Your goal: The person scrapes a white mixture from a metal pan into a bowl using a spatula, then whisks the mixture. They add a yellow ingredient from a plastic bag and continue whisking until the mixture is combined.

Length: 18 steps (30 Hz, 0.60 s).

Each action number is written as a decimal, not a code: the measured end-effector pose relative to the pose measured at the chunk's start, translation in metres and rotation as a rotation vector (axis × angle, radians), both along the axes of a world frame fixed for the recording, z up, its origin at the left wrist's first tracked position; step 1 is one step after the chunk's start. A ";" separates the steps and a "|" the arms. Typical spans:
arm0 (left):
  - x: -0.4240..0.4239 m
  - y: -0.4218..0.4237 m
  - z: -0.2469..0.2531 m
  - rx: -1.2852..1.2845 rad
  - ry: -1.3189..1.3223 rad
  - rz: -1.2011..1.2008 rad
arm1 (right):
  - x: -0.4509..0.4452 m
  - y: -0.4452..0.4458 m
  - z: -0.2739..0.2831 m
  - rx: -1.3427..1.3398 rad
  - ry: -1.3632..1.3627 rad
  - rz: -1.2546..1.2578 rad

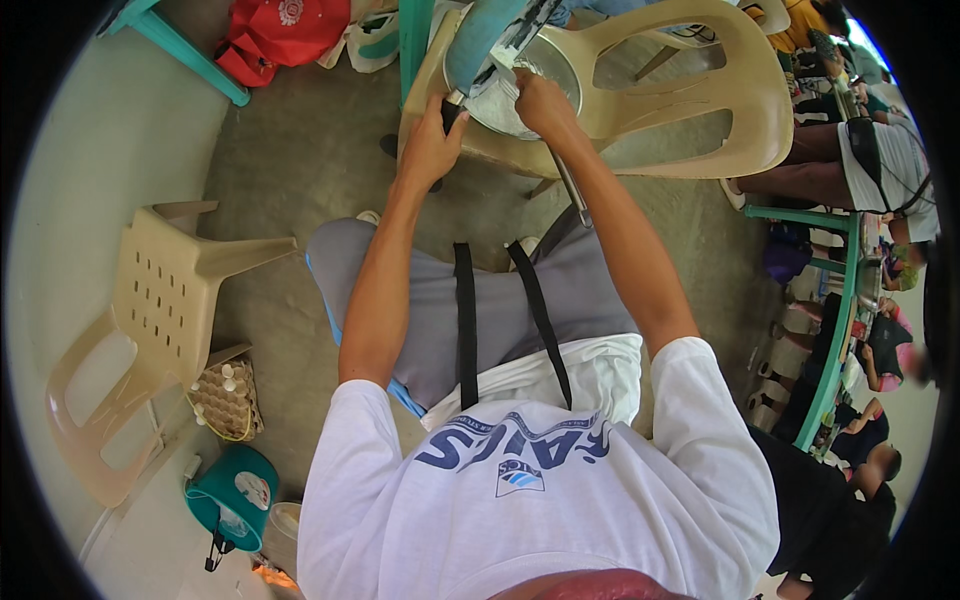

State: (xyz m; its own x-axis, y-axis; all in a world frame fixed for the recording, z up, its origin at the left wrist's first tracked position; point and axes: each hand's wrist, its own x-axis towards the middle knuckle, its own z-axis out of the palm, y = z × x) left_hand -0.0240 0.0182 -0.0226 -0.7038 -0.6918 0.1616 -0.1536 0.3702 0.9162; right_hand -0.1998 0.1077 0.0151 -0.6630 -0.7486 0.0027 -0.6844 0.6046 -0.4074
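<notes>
My left hand (433, 146) grips the black handle (451, 112) of a blue pan (484, 45). The pan is tipped on its side above a round metal bowl (564, 64), and white matter clings to its dark inside. My right hand (541, 105) holds a flat, pale utensil (507, 79), perhaps a spatula, at the pan's lower edge. White, wet-looking matter (491, 109) lies in the bowl. A metal utensil handle (574, 187) sticks out past the bowl's near rim, partly under my right forearm. The bowl stands on the seat of a beige plastic chair (517, 161).
Another beige plastic chair (161, 281) stands at left, near egg trays (232, 397) with eggshells and a teal bucket (244, 487). A red bag (281, 37) lies at upper left. Several people are around a green-framed table (836, 375) at right.
</notes>
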 end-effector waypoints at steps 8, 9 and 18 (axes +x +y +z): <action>0.000 0.000 -0.001 0.054 -0.055 0.008 | -0.032 0.011 0.001 -0.131 -0.060 -0.017; 0.001 -0.001 0.000 0.061 -0.053 0.005 | -0.029 0.015 0.004 -0.146 -0.061 0.006; -0.002 0.001 0.002 0.068 -0.015 0.021 | 0.014 0.010 0.031 -0.125 -0.629 -0.067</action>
